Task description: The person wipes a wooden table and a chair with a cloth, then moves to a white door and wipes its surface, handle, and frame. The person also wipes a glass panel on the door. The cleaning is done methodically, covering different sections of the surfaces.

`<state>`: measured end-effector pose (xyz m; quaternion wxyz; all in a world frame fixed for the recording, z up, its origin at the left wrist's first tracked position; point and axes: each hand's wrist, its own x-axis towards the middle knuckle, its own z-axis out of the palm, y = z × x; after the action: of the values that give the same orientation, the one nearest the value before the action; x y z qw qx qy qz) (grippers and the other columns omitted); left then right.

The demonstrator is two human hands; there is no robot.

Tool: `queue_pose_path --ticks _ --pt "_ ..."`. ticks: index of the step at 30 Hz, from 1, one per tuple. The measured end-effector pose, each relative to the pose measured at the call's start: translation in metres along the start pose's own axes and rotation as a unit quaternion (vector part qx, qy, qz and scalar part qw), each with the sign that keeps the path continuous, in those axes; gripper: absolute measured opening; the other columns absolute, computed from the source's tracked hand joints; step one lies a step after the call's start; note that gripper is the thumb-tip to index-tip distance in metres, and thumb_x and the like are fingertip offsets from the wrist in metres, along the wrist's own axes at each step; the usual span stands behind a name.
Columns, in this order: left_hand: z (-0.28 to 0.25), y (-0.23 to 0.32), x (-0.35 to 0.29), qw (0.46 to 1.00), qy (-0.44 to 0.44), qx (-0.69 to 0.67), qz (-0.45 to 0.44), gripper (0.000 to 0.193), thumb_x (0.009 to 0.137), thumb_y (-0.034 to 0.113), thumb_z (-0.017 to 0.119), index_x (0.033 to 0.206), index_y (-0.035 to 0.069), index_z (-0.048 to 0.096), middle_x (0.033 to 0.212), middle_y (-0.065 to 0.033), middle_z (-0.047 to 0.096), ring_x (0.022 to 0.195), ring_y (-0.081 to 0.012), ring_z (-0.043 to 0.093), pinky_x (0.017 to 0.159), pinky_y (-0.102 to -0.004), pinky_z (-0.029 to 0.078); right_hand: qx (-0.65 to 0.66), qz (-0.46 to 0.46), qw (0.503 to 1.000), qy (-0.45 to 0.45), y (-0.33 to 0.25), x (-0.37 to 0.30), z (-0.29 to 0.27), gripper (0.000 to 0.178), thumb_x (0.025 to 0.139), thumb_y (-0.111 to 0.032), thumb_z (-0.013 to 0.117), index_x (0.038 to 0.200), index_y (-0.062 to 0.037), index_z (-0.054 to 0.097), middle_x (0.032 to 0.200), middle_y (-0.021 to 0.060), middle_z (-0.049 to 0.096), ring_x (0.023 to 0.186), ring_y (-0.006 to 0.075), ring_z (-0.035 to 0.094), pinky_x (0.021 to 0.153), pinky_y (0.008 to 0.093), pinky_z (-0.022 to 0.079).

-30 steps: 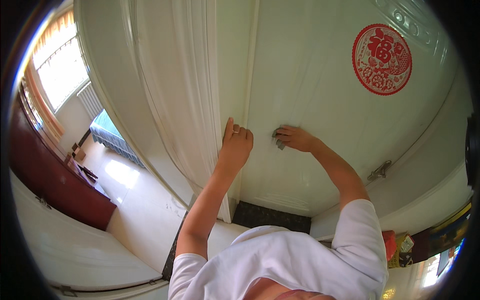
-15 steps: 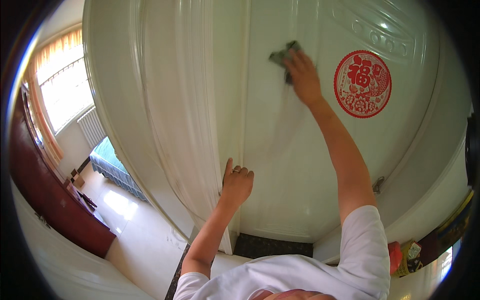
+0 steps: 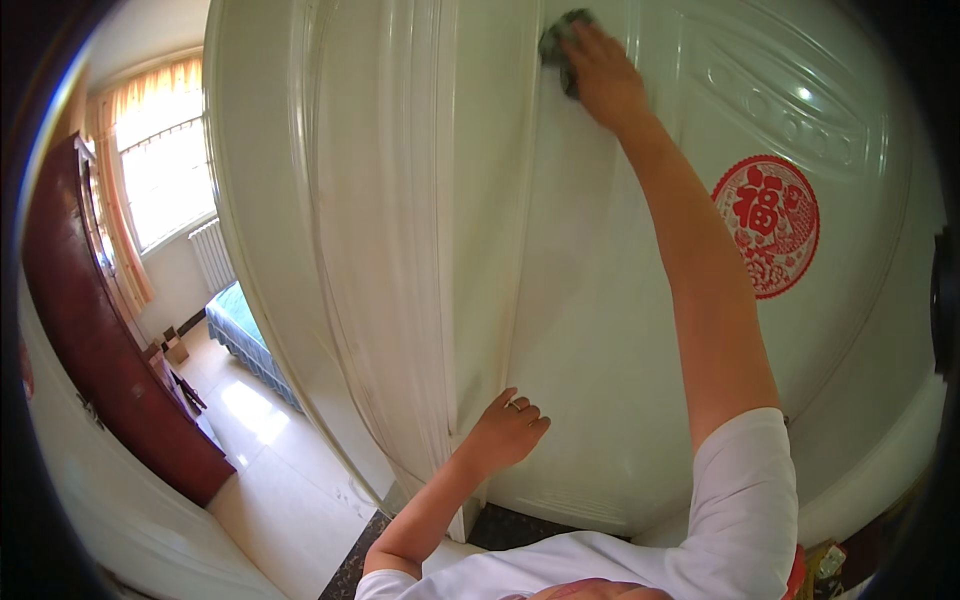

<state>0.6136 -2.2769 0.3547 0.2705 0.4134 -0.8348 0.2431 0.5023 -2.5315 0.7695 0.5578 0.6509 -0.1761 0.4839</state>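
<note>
High on a white panelled door point(image 3: 600, 330), my right hand point(image 3: 608, 85) presses a dark grey-green cloth point(image 3: 556, 45) flat to the surface. The cloth bunches out past the fingertips to the left and below them, close to the door's left moulding. Lower down, my left hand point(image 3: 505, 435), with a ring on one finger, is held loosely curled by the door frame point(image 3: 440, 300). No object shows in it, and its palm is turned out of sight. My right forearm covers part of a round red paper decoration point(image 3: 790, 230) on the door.
On the left, a room opens with a bright window point(image 3: 165, 180), a radiator point(image 3: 211, 255), a bed with a blue cover point(image 3: 240, 325) and a dark red door point(image 3: 110, 340). A dark stone threshold point(image 3: 520, 525) lies at the door's foot. Red and yellow items point(image 3: 825, 565) stand at lower right.
My right hand and the cloth have moved up the door to its upper left part. My left hand sits lower and more to the right in view. The whole view has shifted a little.
</note>
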Motion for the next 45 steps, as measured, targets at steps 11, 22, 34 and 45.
queue_pose_path --ticks 11,22,34,45 --pt "0.016 0.004 0.047 0.998 0.044 -0.038 0.003 0.01 0.078 0.011 0.066 0.088 0.009 0.067 0.077 -0.0051 0.062 0.082 -0.0232 0.063 0.08 -0.0378 0.052 0.103 -0.023 0.994 -0.007 -0.065 -0.083 -0.014 0.042 0.078 -0.007 0.063 0.119 -0.0035 0.065 0.145 0.0155 0.048 0.137 0.0357 0.04 0.113 0.0502 0.034" --pt "-0.03 0.006 0.134 0.873 0.254 -0.372 -0.186 0.046 0.096 0.018 0.061 0.14 0.011 0.049 0.142 -0.0095 0.045 0.126 -0.025 0.048 0.094 -0.0383 0.048 0.615 0.459 0.592 -0.248 -0.102 -0.196 -0.143 0.034 0.096 -0.005 0.051 0.128 -0.0057 0.06 0.126 0.0063 0.059 0.116 0.0204 0.054 0.1 0.0355 0.044" --pt "-0.033 0.008 0.301 0.875 0.38 -0.298 -0.024 0.056 0.089 -0.006 0.056 0.14 0.016 0.053 0.138 -0.0139 0.046 0.122 -0.0319 0.048 0.103 -0.0412 0.041 0.64 0.503 0.573 -0.095 -0.013 -0.187 -0.236 0.051 0.1 -0.032 0.049 0.143 -0.0037 0.046 0.142 0.0078 0.044 0.131 0.0201 0.041 0.112 0.0356 0.032" --pt "0.02 0.003 0.386 0.893 0.442 0.023 -0.08 0.05 0.087 0.004 0.062 0.136 0.016 0.055 0.149 -0.0118 0.041 0.138 -0.0406 0.034 0.11 -0.0507 0.035 0.046 0.34 0.935 -0.093 0.078 -0.379 -0.302 0.058 0.08 0.0 0.065 0.136 -0.01 0.055 0.152 0.0173 0.037 0.141 0.0381 0.034 0.114 0.052 0.028"
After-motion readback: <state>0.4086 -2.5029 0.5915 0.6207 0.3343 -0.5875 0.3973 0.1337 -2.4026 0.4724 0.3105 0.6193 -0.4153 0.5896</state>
